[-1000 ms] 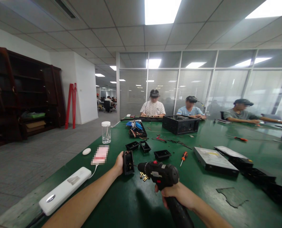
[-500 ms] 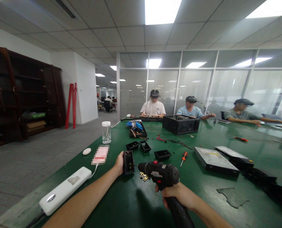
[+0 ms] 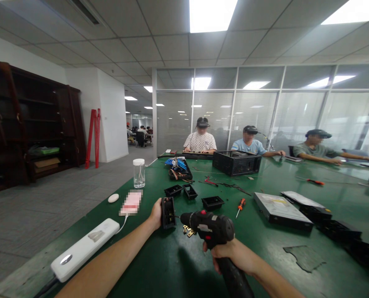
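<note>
My left hand (image 3: 156, 214) grips a black rectangular frame-like housing (image 3: 168, 212) by its left side, holding it upright over the green table (image 3: 147, 265). My right hand (image 3: 227, 253) is wrapped round the handle of a black cordless drill (image 3: 207, 225) with red buttons. The drill points left, its bit at the housing's right side; whether the tip touches inside is too small to tell. Small brass-coloured pieces (image 3: 189, 231) lie below the drill's chuck. Three similar black housings rest beyond my hands, one of them (image 3: 213, 202) behind the drill.
An orange screwdriver (image 3: 241, 205), a silver disc drive (image 3: 282, 210) and black parts lie to the right. Farther back are a black computer case (image 3: 236, 162) and a tray of cables (image 3: 180, 169). A jar (image 3: 139, 173) and white power strip (image 3: 86, 248) stand left. Three people sit opposite.
My hands, the housing and the drill look unchanged. Across the table, the hand of the person in light blue has lowered, and the rightmost person's hand has shifted slightly.
</note>
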Motion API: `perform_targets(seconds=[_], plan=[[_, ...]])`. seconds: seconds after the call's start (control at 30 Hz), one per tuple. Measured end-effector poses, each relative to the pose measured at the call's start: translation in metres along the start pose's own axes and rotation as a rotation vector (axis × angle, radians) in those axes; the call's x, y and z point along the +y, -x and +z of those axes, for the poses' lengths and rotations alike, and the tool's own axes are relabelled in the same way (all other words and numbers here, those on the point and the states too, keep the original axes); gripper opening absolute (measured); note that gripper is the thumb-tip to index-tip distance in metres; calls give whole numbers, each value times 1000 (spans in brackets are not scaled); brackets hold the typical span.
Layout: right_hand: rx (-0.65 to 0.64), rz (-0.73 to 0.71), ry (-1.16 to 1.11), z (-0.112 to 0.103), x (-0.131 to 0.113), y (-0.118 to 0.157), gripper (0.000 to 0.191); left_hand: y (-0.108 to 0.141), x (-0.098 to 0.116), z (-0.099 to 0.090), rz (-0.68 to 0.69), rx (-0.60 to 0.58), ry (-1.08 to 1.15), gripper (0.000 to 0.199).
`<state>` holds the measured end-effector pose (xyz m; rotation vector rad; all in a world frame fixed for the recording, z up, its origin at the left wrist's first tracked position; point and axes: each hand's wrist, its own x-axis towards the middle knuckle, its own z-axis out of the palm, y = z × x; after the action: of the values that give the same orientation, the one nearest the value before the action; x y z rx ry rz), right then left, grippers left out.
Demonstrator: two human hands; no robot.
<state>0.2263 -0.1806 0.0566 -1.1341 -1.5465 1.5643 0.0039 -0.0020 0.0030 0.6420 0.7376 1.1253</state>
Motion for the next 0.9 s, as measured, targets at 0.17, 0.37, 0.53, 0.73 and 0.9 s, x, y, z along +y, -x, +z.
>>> perform_targets(seconds=[0.17, 0.37, 0.53, 0.73, 0.9], plan=[[6, -8, 6, -1, 2, 0, 28, 2, -1, 1, 11, 23, 14, 31], [-9, -2, -6, -2, 4, -1, 29, 1, -1, 2, 9, 19, -30, 35], [1, 6, 1, -1, 2, -1, 29, 1, 0, 1, 7, 12, -36, 36], [-6, -2, -21, 0, 1, -1, 28, 1, 0, 1, 2, 13, -21, 35], [2, 0, -26, 1, -1, 0, 28, 1, 0, 0, 6, 15, -20, 36]])
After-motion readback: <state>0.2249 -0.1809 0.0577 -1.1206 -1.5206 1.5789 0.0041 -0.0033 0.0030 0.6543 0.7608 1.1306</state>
